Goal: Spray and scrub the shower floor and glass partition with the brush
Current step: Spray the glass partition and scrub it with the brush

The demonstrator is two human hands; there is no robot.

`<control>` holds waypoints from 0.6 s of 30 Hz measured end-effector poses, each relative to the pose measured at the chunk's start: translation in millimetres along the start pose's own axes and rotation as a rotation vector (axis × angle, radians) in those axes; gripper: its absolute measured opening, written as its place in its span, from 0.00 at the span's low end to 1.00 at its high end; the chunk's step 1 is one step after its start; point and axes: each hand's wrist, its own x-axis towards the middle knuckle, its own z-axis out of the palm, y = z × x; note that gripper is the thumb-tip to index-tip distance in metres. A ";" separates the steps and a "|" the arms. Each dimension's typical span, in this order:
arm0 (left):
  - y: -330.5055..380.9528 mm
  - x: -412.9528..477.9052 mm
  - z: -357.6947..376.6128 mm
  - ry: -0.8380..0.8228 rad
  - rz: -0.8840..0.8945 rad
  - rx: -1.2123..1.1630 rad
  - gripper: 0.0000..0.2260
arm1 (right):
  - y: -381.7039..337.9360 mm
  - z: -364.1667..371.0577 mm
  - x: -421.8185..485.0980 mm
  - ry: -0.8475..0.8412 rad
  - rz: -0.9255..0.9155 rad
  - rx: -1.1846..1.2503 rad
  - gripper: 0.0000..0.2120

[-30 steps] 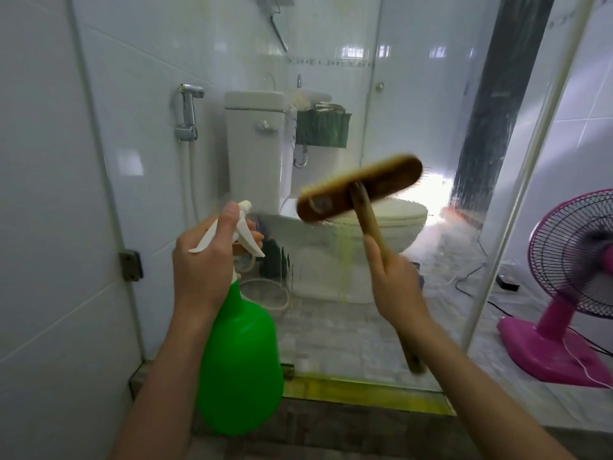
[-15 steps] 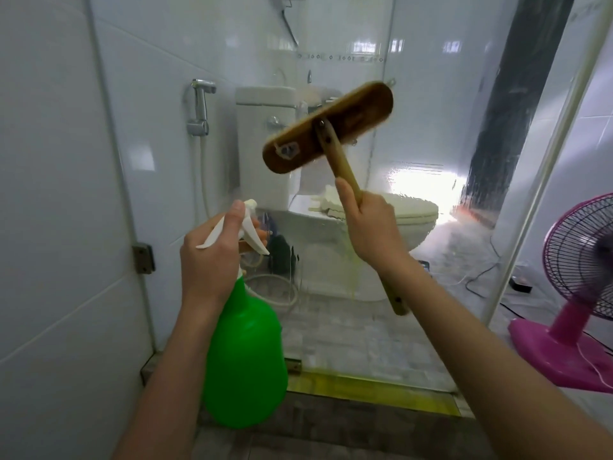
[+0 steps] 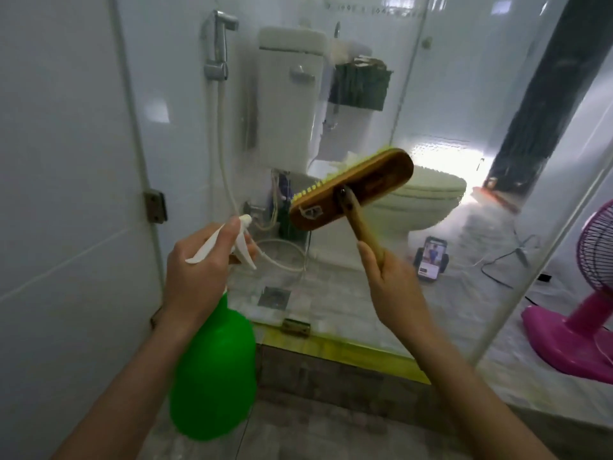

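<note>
My left hand (image 3: 195,277) grips the white trigger head of a green spray bottle (image 3: 214,376), which hangs upright at the lower left. My right hand (image 3: 394,293) holds the wooden handle of a scrub brush (image 3: 351,189). Its brown wooden head is tilted, with yellow-green bristles pressed against the glass partition (image 3: 431,127) at mid height. The glass looks wet and streaked. The shower floor (image 3: 348,426) of grey tiles lies below, in front of a yellow strip at the foot of the glass.
Behind the glass stand a white toilet (image 3: 428,194), a bidet sprayer (image 3: 219,48) on the wall, a floor drain (image 3: 273,297) and a phone (image 3: 431,258) propped up. A pink fan (image 3: 583,320) stands at the right. White tiled wall fills the left.
The brush went up the glass, then came back down to mid height. The view has tilted downward. My left hand with the bottle stayed roughly in place.
</note>
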 end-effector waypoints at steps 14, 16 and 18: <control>-44.7 -20.1 8.1 0.000 -0.029 -0.006 0.14 | 42.0 27.0 -47.3 -0.123 0.079 -0.062 0.25; -47.0 -20.8 5.8 0.019 -0.042 -0.042 0.13 | 75.7 18.8 -80.2 -0.113 0.166 -0.082 0.31; -48.4 -22.4 2.0 0.032 -0.046 -0.050 0.13 | 92.6 15.3 -102.6 -0.130 0.243 -0.126 0.35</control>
